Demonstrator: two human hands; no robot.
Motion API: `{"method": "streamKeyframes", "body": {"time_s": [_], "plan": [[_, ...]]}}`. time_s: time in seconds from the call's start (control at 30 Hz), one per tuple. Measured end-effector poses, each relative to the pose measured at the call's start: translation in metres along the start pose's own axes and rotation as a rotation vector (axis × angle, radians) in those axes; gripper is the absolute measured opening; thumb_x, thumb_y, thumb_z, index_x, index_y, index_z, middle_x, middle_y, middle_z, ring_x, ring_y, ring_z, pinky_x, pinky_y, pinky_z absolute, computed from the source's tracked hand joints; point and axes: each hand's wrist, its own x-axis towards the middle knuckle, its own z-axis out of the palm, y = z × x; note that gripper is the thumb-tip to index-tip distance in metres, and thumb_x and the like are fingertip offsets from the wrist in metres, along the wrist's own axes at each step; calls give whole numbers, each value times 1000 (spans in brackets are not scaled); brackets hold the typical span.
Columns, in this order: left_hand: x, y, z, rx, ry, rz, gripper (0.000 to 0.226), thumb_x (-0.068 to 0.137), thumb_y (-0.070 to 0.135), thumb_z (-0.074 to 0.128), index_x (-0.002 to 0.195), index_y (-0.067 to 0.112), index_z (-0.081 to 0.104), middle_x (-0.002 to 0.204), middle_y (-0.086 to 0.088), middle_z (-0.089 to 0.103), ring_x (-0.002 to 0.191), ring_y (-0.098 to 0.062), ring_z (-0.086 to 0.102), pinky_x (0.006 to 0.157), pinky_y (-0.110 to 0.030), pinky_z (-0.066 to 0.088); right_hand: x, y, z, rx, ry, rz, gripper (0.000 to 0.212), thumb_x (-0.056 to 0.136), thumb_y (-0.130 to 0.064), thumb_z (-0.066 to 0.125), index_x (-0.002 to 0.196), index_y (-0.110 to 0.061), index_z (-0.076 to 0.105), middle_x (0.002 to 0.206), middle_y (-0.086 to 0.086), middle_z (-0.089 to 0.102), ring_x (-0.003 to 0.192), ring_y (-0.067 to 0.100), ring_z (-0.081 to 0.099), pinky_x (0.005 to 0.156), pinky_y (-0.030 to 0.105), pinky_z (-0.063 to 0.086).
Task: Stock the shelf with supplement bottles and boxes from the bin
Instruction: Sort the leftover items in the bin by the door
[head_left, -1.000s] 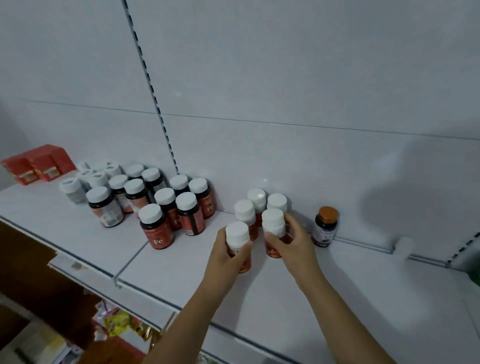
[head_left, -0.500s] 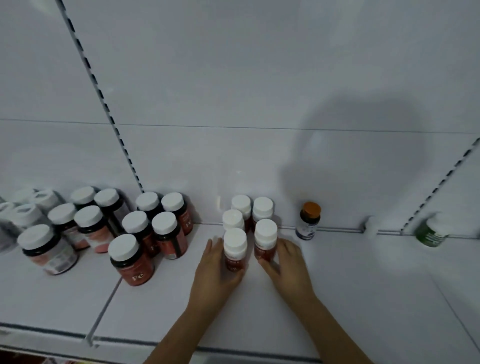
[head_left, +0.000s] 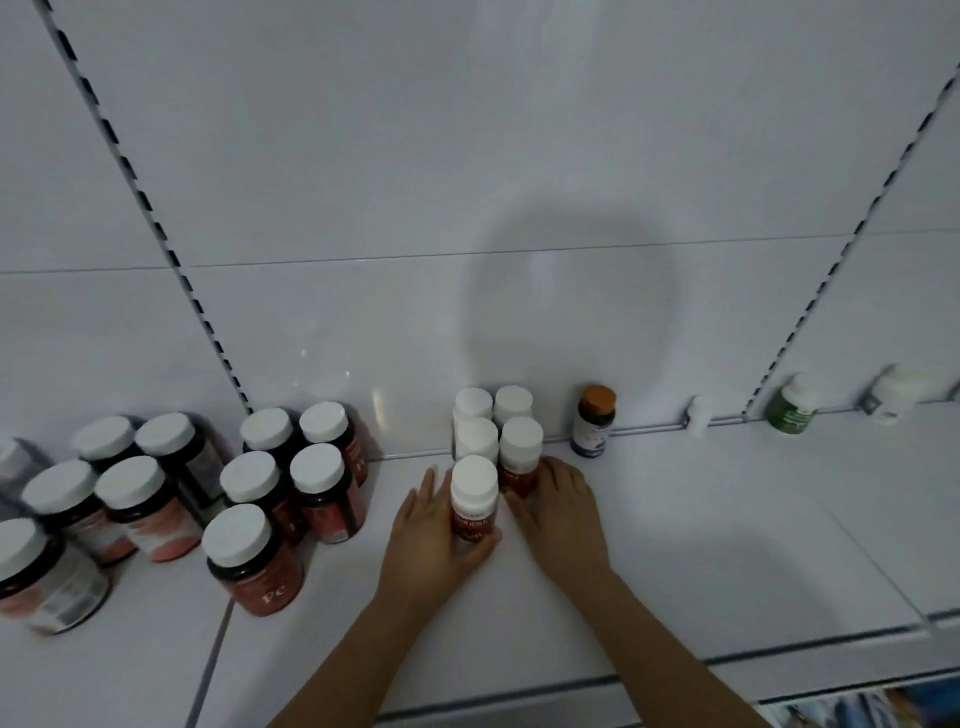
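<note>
On the white shelf (head_left: 675, 545) stand two short rows of small red bottles with white caps. The front bottle of the left row (head_left: 472, 501) stands on the shelf with my left hand (head_left: 431, 535) wrapped around it. My right hand (head_left: 561, 509) grips the front bottle of the right row (head_left: 521, 454) from its right side. Behind these stand three more white-capped bottles (head_left: 483, 415) against the back wall. The bin is out of sight.
Larger red bottles with white caps (head_left: 291, 493) crowd the shelf to the left. An orange-capped dark bottle (head_left: 594, 421) stands right of the rows. A green bottle (head_left: 791, 405) and a white jar (head_left: 898, 392) stand far right. The shelf's front edge (head_left: 675, 670) runs below my forearms.
The view swung right and closer. Both hands slid their bottles back into line with the rows; the left bottle now stands on the shelf in front of the left row.
</note>
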Motion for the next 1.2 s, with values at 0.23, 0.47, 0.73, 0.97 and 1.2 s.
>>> {"method": "streamKeyframes", "body": {"time_s": [0.23, 0.47, 0.73, 0.97, 1.2], "plan": [[0, 3, 2, 79, 8, -4, 96, 80, 83, 32, 157, 28, 15, 164, 6, 19, 152, -16, 3, 123, -33, 8, 2, 0, -2, -36, -3, 27, 49, 92, -52, 45, 112, -10, 61, 111, 7, 61, 102, 27, 55, 89, 36, 47], [-4, 6, -5, 90, -29, -22, 98, 80, 81, 34, 157, 25, 15, 164, 2, 19, 152, -19, 6, 123, -34, 7, 3, 1, -8, -25, -124, 60, 68, 89, -58, 37, 123, -4, 60, 119, 14, 61, 108, 35, 57, 94, 40, 46], [-59, 24, -22, -30, 124, -190, 93, 74, 76, 50, 135, 6, 47, 133, -11, 51, 127, -30, 45, 110, -40, 35, -5, 0, -58, 22, -233, 89, 74, 99, -44, 50, 155, -6, 20, 160, 17, 20, 144, 35, 25, 117, 39, 22], [-87, 138, 3, -203, 251, 111, 16, 87, 32, 66, 93, 22, 55, 90, 8, 53, 85, -12, 51, 74, -30, 48, -44, 44, -184, 212, 46, 47, 52, 103, -35, 48, 147, -9, 40, 149, 7, 42, 136, 20, 37, 110, 18, 22], [-93, 343, 108, -371, -214, 510, 43, 88, 43, 53, 126, 24, 57, 118, 10, 57, 107, -8, 54, 89, -32, 51, -150, 182, -333, 125, 213, 217, 53, 102, -42, 43, 146, -11, 43, 144, 5, 46, 132, 16, 42, 110, 23, 31]]}}
